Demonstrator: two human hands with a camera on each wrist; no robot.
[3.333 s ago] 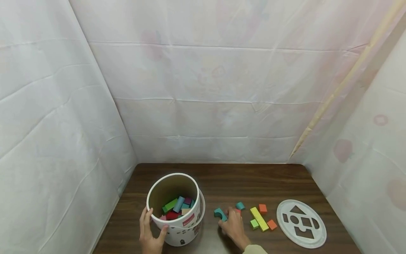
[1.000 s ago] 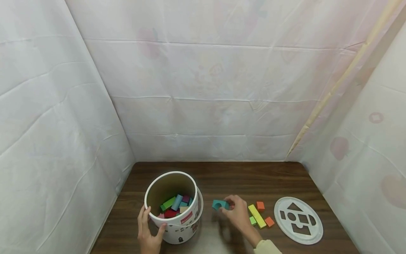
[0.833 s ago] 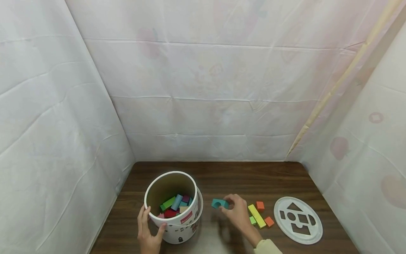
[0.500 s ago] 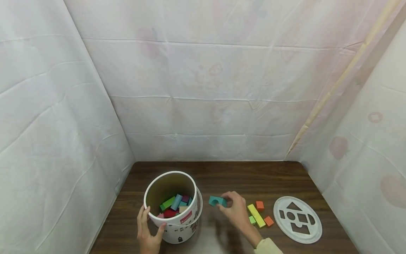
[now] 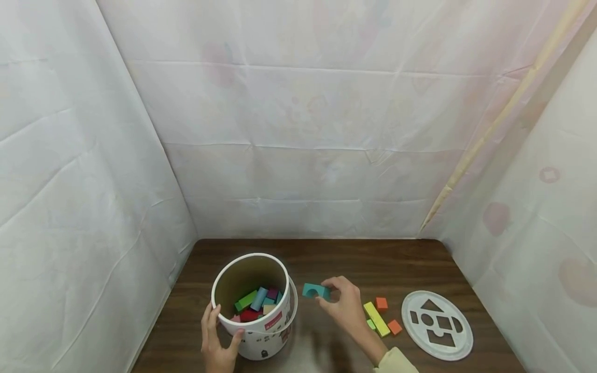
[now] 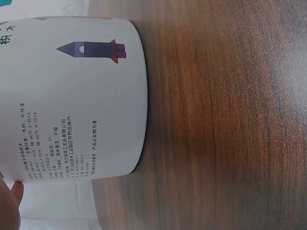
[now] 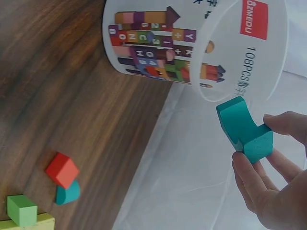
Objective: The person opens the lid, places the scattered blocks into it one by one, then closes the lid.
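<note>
A white printed bucket [image 5: 261, 344] stands upright at the left of the wooden table, with several coloured blocks [image 5: 249, 315] inside. My left hand [image 5: 220, 342] grips its near left side, fingertips at the rim and thumb on the front wall. In the left wrist view only a bit of that hand [image 6: 8, 208] shows beside the printed wall. My right hand [image 5: 346, 305] pinches a teal arch block [image 5: 311, 290] between thumb and fingers, raised over the table to the right of the bucket. The right wrist view shows the arch's curved cut-out [image 7: 240, 125] clearly.
Right of the hand lie a yellow bar [image 5: 376, 319], a green cube [image 5: 370, 325] and two orange blocks [image 5: 381, 304]. A red cube [image 7: 62, 170] and small teal piece [image 7: 67, 192] sit nearby. A white lid [image 5: 416, 336] with shaped holes lies farther right. The bucket's handle [image 5: 294, 311] hangs right.
My right hand has picked the teal arch up off the table, raised it and carried it slightly left towards the bucket. The left hand keeps its grip on the bucket.
</note>
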